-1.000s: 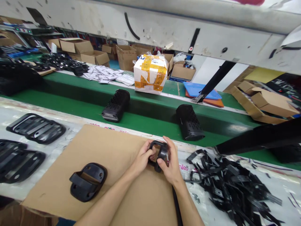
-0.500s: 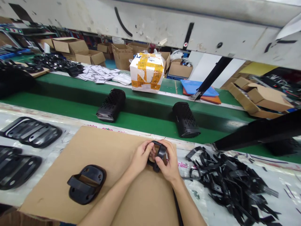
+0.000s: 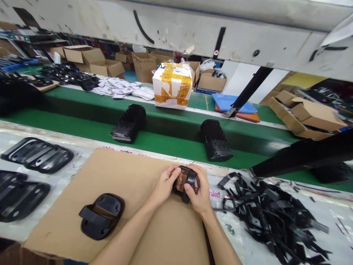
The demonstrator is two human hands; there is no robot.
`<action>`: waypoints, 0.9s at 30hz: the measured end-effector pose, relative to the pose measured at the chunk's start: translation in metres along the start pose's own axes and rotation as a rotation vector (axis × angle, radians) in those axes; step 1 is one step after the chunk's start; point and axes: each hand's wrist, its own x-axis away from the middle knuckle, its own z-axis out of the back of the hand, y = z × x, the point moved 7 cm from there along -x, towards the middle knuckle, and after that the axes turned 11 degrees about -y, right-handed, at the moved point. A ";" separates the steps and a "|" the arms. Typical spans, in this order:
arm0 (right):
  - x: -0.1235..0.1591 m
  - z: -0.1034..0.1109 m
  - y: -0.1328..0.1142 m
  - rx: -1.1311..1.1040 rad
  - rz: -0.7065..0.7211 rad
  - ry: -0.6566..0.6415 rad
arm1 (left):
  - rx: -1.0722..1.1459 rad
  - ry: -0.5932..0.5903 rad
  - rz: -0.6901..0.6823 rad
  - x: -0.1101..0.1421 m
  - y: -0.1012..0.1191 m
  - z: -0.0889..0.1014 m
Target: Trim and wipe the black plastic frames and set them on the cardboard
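Above the far edge of a cardboard sheet (image 3: 165, 235), both hands are closed around black plastic parts. My left hand (image 3: 167, 181) grips the left side of a black rectangular frame (image 3: 176, 190) between thumb and fingers. Its fingertips show through the frame's opening. My right hand (image 3: 202, 189) pinches a curved black plastic strip (image 3: 190, 178) against the frame's right side; whether the two are joined I cannot tell. To the left on the cardboard lies a black plastic bracket (image 3: 103, 217) with a raised loop and holes in its rounded base.
Loose black strips (image 3: 270, 213) lie heaped at the right. Stacked black plates (image 3: 38, 154) line the left side. Two black perforated housings (image 3: 129, 123) rest on the green conveyor (image 3: 171, 143), with a taped white box (image 3: 172, 86) beyond. A dark post (image 3: 303, 154) slants in from the right.
The curved strip in my right hand has shifted slightly right, showing more of the frame's opening. The black housings on the conveyor have moved slightly left.
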 end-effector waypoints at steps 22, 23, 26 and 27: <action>0.001 -0.003 -0.002 -0.142 0.040 -0.072 | 0.650 -0.109 0.268 0.005 -0.020 -0.001; 0.001 -0.003 -0.002 -0.140 0.037 -0.067 | 0.640 -0.105 0.253 0.005 -0.019 0.000; 0.001 -0.005 0.002 -0.226 -0.039 -0.092 | 0.646 -0.079 0.215 0.004 -0.014 0.003; 0.001 -0.008 0.004 -0.284 -0.081 -0.127 | 0.657 -0.064 0.202 0.004 -0.012 0.004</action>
